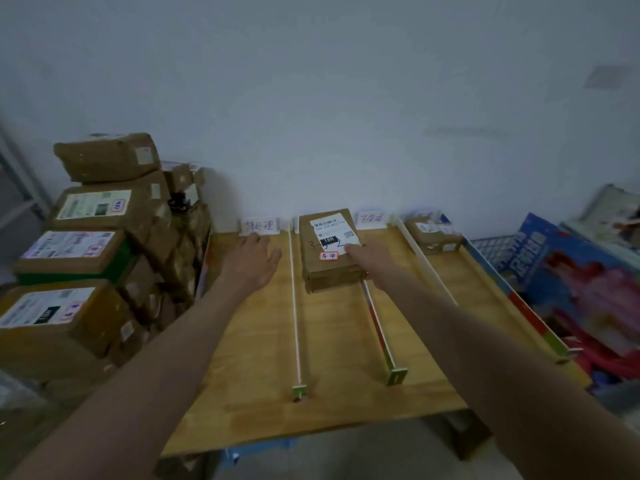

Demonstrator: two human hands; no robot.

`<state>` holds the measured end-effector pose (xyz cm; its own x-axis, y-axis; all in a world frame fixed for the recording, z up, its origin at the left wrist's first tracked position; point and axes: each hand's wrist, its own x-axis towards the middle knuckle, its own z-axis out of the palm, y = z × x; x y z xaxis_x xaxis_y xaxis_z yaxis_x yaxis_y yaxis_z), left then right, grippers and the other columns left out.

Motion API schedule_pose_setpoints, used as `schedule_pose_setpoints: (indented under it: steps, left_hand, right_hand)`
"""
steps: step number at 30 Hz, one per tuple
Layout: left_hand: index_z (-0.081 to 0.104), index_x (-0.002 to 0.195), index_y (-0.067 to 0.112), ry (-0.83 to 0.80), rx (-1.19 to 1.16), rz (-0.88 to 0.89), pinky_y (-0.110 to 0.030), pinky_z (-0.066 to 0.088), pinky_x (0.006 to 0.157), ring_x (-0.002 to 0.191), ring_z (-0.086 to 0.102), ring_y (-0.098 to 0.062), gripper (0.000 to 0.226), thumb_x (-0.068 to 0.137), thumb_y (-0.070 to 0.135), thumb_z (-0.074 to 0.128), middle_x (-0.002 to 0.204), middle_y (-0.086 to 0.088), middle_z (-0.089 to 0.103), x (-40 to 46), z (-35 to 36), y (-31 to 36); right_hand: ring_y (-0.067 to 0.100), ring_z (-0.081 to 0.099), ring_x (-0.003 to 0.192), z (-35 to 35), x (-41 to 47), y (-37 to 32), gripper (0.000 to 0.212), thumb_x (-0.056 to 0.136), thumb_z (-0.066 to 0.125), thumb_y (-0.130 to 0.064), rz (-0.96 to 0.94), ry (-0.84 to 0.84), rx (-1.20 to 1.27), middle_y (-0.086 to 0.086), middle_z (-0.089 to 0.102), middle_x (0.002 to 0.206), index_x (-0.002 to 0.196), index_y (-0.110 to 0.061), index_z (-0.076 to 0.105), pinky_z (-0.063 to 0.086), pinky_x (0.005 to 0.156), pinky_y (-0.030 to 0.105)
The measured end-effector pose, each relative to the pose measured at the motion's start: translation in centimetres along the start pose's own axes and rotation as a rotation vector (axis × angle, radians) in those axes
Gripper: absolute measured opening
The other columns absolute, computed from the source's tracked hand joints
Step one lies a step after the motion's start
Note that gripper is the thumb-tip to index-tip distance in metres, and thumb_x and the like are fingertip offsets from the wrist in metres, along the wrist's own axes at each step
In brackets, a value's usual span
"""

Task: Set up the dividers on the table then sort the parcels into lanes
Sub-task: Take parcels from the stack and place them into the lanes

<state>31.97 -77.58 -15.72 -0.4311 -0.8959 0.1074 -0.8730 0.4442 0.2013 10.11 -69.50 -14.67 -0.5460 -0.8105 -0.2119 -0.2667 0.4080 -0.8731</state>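
- Wooden table: standing against a pale wall and carrying upright dividers that are running from the near edge toward the wall, splitting the top into lanes.
- Left divider, thin and white; middle divider, with coloured print on its side; right divider, pale; a further coloured strip is lining the table's right edge.
- Brown parcel: lying flat at the far end of the lane between the left and middle dividers, with a white shipping label and a small orange-edged sticker facing up.
- Right hand: resting on the near right corner of this parcel; the fingers are lying over the label's lower right part and the thumb side is curling down the parcel's right face, so the hand is gripping that corner. The parcel is extending away from the fingertips toward the wall.
- Left hand: hovering over the leftmost lane, palm down, fingers relaxed and slightly spread, holding nothing and lying apart from the parcel, with the left divider between them.
- Small parcel: sitting at the far end of the rightmost lane.
- Handwritten cards: standing at the wall end of the lanes.
- Stacked parcels: piling up to the left of the table.
- Blue printed box: leaning to the right of the table.
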Motion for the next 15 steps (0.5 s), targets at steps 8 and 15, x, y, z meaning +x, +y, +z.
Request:
schedule_pose_setpoints:
  steps: [8, 15]
  left_hand:
    - [0.044, 0.14, 0.014, -0.032, 0.041, 0.098, -0.045, 0.039, 0.102, 0.126, 0.046, -0.029, 0.049, 0.103, 0.043, 0.03, 0.141, -0.009, 0.047, 2.7, 4.7, 9.9]
    - [0.045, 0.142, 0.014, -0.067, 0.034, 0.119, -0.045, 0.038, 0.104, 0.127, 0.046, -0.029, 0.051, 0.103, 0.044, 0.03, 0.142, -0.008, 0.047, 5.3, 9.9, 20.2]
  right_hand:
    - [0.028, 0.056, 0.105, -8.9, 2.8, 5.8, 0.033, 0.093, 0.056, -0.021, 0.108, 0.059, 0.045, 0.012, 0.057, 0.113, 0.118, -0.001, 0.057, 0.049, 0.097, 0.048]
    - [0.028, 0.057, 0.109, -18.2, 7.2, 11.8, 0.036, 0.092, 0.058, -0.025, 0.162, 0.08, 0.05, 0.012, 0.058, 0.123, 0.122, -0.005, 0.057, 0.05, 0.098, 0.047]
